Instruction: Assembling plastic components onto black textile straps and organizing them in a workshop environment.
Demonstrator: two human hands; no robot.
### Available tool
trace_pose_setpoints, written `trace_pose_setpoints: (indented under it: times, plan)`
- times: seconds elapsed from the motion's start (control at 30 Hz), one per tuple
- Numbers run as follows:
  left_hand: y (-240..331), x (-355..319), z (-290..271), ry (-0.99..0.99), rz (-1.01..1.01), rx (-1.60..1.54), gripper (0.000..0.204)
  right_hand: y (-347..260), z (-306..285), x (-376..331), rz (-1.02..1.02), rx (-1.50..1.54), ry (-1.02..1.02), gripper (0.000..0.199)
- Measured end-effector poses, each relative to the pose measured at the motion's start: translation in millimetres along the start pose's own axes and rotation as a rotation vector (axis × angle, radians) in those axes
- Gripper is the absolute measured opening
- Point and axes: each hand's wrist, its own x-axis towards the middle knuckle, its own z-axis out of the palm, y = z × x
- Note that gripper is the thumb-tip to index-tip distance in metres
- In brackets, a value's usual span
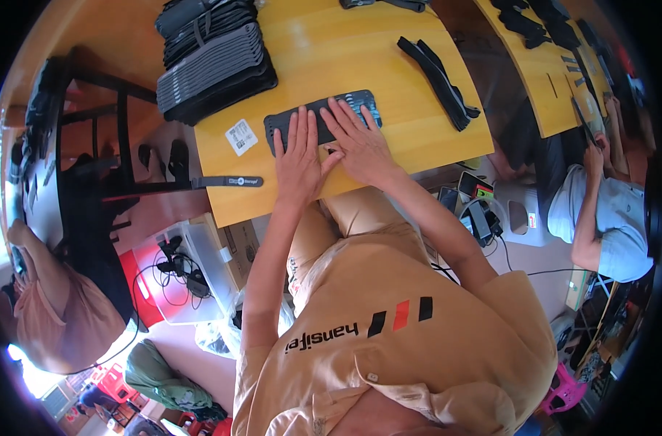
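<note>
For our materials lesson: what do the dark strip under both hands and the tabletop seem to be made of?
Dark strip: probably soft foam or fabric padding, matte dark grey, with a dotted or perforated surface. Tabletop: likely wood or laminate, smooth yellow-orange with a slight sheen.

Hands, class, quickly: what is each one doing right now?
Left hand: open, flat on the dark pad, holding nothing.
Right hand: open, fingers spread on the same pad, holding nothing.

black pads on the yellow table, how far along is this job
Looks done: a tall stack of dark pads sits at the table's far left. In hand: left hand and right hand press flat on one pad. Possibly left: loose black strips to the right.
</note>
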Motion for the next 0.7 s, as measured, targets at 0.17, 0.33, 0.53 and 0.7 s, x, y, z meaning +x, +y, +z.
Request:
trace_pose_setpoints:
  times: [0.17, 0.33, 0.53, 0.7]
  plan:
    - [-7.1, -4.5, 1.5, 0.027, 0.005, -0.030, 0.083, -4.1, -2.8, 5.5, 0.003, -0.041, -0.038, 0.059]
    - [-34.2, -20.6, -33.1, 0.275, -0.248, -0.474, 0.057, -1.3, -9.0, 7.8, -0.012, -0.021, -0.039, 0.059]
    - [-148.5, -81.4, -51.6, 0.762, -0.833, -0.155, 0.057, 6.7, -11.6, 4.9, 0.083, 0.184, 0.226, 0.050]
    - [-233.5, -112.9, -24.9, 0.483, -1.253, -1.165, 0.045, 1.2, -14.0, 6.0, 0.018, 0.166, 0.336, 0.039]
